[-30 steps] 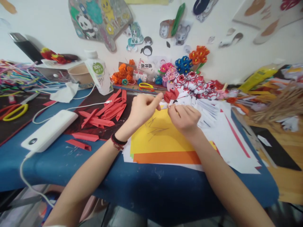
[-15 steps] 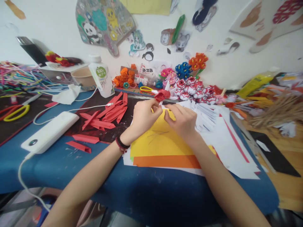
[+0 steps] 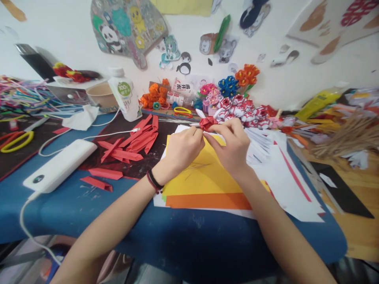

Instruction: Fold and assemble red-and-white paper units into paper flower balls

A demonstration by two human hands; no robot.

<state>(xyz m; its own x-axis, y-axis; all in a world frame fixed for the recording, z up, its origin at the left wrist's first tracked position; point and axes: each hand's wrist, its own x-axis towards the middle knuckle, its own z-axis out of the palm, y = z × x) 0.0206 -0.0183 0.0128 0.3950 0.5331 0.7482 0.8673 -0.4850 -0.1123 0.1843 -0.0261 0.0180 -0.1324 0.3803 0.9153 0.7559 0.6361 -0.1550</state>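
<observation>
A red and white folded paper flower (image 3: 207, 122) is up between my two hands, above the far edge of the yellow paper (image 3: 204, 177). My left hand (image 3: 186, 148) has its fingers curled closed at the flower's lower left side. Thumb and fingertips of my right hand (image 3: 232, 144) pinch at its lower right. The fingers hide the flower's underside. Left of my hands, several folded red paper strips (image 3: 130, 148) lie in a loose pile on a dark mat (image 3: 118, 171). White folded strips (image 3: 257, 144) lie right of my right hand.
A white power bank (image 3: 60, 165) with cables rests at left, a white bottle (image 3: 124, 94) behind it. Finished red and white paper flowers (image 3: 241, 110) stand by the wall. Yellow-handled scissors (image 3: 182, 111) lie behind my hands. Brown sticks (image 3: 349, 138) are piled at right.
My right hand has moved in to the flower, its thumb and fingers now closing against it. My left fingers have curled tighter, and the flower has turned and sits slightly lower.
</observation>
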